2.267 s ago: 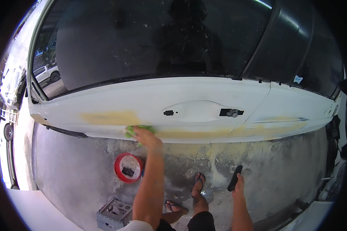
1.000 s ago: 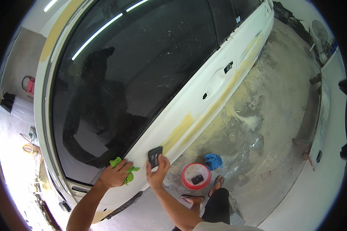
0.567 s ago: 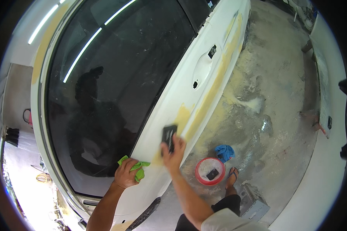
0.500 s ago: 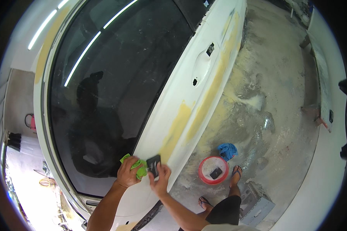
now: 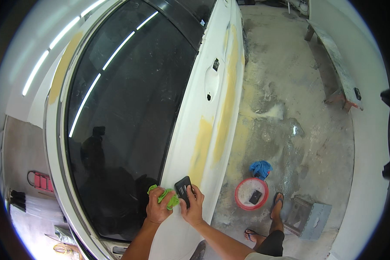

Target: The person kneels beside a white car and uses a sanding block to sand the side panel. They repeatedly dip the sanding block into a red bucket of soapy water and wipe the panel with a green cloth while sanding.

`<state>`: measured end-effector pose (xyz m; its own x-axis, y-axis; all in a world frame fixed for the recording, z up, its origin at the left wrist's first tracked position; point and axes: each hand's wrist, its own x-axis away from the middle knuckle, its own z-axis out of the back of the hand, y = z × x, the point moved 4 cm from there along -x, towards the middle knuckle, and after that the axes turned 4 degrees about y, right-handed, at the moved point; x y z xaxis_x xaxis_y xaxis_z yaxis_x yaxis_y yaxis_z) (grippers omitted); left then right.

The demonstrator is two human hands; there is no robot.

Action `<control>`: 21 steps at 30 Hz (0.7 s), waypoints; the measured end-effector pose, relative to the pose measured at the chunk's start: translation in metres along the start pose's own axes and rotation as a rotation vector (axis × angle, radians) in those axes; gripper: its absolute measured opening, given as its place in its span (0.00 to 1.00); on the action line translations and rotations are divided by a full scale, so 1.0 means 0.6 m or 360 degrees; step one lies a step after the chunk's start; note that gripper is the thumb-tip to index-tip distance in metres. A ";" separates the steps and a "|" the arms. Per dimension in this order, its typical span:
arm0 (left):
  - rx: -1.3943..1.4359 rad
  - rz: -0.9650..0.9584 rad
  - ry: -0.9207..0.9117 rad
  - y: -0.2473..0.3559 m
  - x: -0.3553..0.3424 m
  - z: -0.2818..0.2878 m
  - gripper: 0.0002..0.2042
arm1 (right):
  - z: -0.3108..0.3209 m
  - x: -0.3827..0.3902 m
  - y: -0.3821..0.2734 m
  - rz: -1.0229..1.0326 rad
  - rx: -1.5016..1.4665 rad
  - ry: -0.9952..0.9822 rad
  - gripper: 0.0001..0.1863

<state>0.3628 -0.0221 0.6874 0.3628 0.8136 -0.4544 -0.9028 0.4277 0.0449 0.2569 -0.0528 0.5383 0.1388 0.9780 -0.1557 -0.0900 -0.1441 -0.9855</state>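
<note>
My left hand grips a crumpled green cloth against the white car door, just below the dark window. Close to its right, my right hand holds a black rectangular block on the panel at the lower end of a yellowish patch. A longer yellow band runs up the door, past an opening at the handle recess.
A red-rimmed bucket holds a dark block, with a blue cloth beside it. My sandaled feet stand near a grey crate. A long bench lines the right wall; a red folding step is at left.
My view has swung along the door. Both hands moved toward the panel's near end; the black block, low at my right side earliest, went up the patch, then back beside the green cloth.
</note>
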 end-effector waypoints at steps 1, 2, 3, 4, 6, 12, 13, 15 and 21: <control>0.0025 0.0008 -0.0020 0.001 -0.001 0.000 0.38 | 0.008 -0.046 -0.007 0.0128 -0.0009 0.0111 0.32; 0.0064 0.0008 -0.0019 0.000 -0.001 0.001 0.38 | 0.013 -0.113 -0.004 0.0195 0.0000 0.0181 0.31; 0.0044 0.0029 -0.0104 -0.001 0.001 -0.004 0.38 | 0.020 -0.205 0.000 0.0235 0.0055 0.0277 0.30; 0.0034 0.0020 -0.0142 -0.001 0.003 -0.005 0.38 | 0.030 -0.299 0.003 0.0157 0.0029 0.0295 0.30; 0.0040 0.0066 -0.0223 -0.005 0.008 -0.008 0.37 | 0.047 -0.429 0.011 0.0047 -0.0009 0.0262 0.32; -0.0057 -0.0028 -0.0287 0.010 -0.019 -0.004 0.27 | 0.015 -0.106 0.017 0.0003 0.0126 -0.0006 0.34; -0.0141 -0.0022 -0.0327 0.017 -0.029 -0.008 0.25 | 0.022 -0.104 0.016 0.0036 0.0140 -0.0041 0.35; -0.0265 -0.0045 -0.0370 0.031 -0.044 -0.008 0.22 | 0.028 -0.206 0.027 0.0120 0.0222 0.0103 0.35; -0.0541 -0.0631 -0.0965 0.017 -0.103 -0.055 0.10 | 0.055 -0.411 0.067 0.0094 -0.0030 0.0261 0.31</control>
<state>0.3234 -0.0809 0.6869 0.6454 0.7405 0.1872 -0.6660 0.6656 -0.3367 0.1863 -0.2949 0.5395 0.2931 0.9302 -0.2210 -0.0846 -0.2050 -0.9751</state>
